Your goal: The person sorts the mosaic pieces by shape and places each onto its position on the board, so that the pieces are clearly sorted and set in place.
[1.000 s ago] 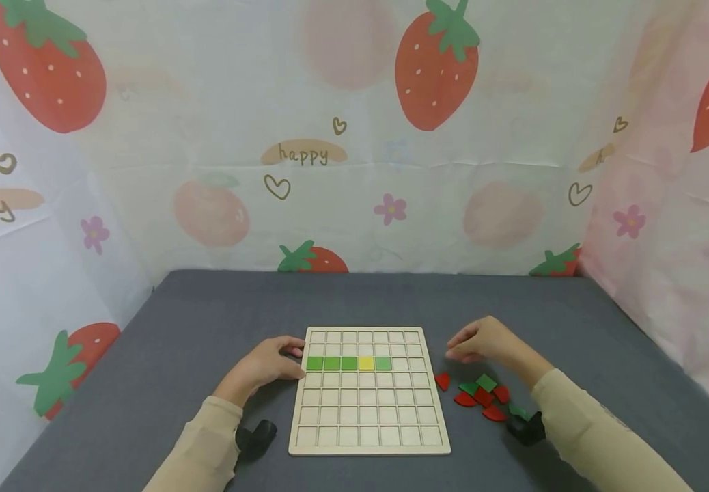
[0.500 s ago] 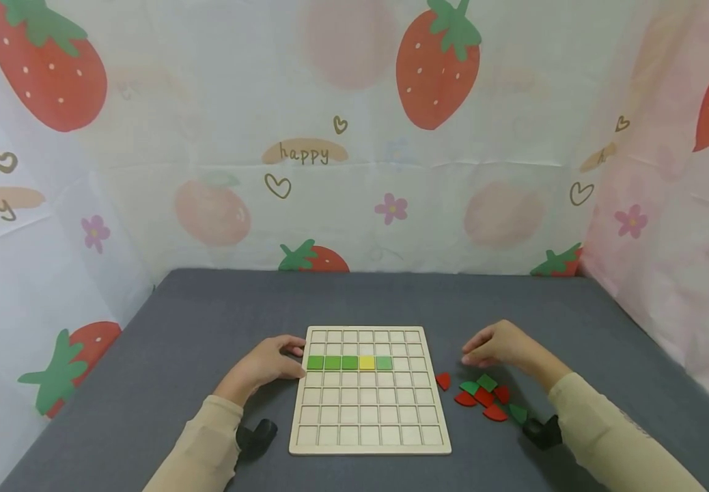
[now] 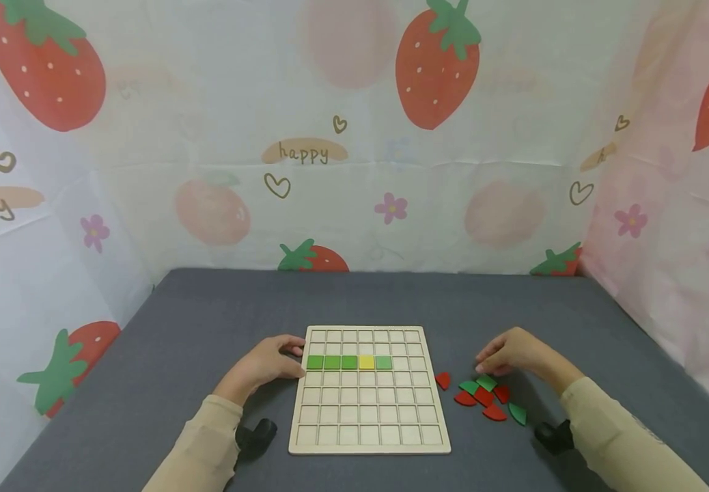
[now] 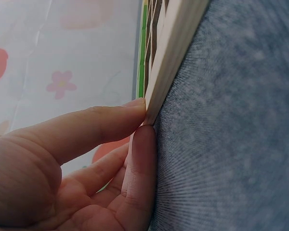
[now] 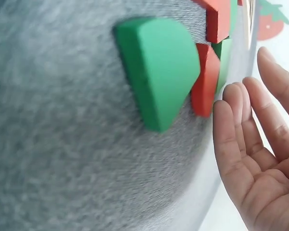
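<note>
A pale wooden grid board lies flat on the table. Its third row holds several green tiles and one yellow tile. My left hand rests at the board's left side, thumb and fingers touching the edge and set apart along it. To the right, my right hand hovers just behind a cluster of red and green pieces, its fingertips near a green piece. In the right wrist view the right hand's fingers are loosely bent with nothing between them.
A rounded green piece lies at the cluster's near right side. One red piece sits close to the board's right edge. A black wrist device shows under the right sleeve. Printed curtains stand behind the grey table.
My right hand has moved right and toward me, from beside the board to the loose pieces. The left hand and the board have stayed put.
</note>
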`<action>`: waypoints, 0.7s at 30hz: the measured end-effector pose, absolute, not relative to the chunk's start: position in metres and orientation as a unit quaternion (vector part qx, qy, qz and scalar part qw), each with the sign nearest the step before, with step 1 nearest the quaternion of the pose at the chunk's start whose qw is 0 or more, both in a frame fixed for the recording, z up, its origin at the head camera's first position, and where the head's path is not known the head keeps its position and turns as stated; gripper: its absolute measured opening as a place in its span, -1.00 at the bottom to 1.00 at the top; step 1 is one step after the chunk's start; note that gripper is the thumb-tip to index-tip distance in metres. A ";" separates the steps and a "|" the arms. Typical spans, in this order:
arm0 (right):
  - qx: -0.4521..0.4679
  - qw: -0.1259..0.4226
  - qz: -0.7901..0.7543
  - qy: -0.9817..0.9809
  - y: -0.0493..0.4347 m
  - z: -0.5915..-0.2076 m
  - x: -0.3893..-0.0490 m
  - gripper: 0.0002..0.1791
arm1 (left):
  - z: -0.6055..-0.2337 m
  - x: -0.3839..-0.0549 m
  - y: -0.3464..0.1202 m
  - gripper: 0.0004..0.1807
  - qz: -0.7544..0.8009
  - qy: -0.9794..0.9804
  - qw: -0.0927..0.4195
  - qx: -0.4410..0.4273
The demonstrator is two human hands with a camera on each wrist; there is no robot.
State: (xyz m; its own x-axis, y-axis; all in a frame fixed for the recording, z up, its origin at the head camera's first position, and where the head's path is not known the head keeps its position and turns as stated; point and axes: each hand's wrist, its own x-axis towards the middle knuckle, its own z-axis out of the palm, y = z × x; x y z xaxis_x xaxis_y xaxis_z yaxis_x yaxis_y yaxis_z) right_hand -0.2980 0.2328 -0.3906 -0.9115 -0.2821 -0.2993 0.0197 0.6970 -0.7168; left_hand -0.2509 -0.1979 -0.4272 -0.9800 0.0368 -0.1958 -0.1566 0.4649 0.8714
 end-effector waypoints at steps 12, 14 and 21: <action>-0.089 0.222 -0.358 0.902 0.243 -0.395 -0.297 -0.69 | -0.425 -0.249 -0.198 -0.32 0.521 0.848 0.096 -0.032; -0.095 0.226 -0.354 0.903 0.243 -0.394 -0.297 -0.68 | -0.425 -0.249 -0.198 -0.32 0.519 0.849 0.094 -0.031; -0.115 0.230 -0.350 0.901 0.243 -0.391 -0.294 -0.69 | -0.426 -0.249 -0.198 -0.33 0.523 0.847 0.090 -0.032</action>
State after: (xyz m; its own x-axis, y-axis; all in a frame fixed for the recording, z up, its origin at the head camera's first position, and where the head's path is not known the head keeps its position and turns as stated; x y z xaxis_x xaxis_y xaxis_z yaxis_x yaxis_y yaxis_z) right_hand -0.2938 0.2434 -0.3915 -0.8674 -0.3687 -0.3341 -0.0461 0.7282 -0.6839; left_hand -0.2493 -0.1984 -0.4259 -0.9817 0.0405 -0.1859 -0.1480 0.4519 0.8797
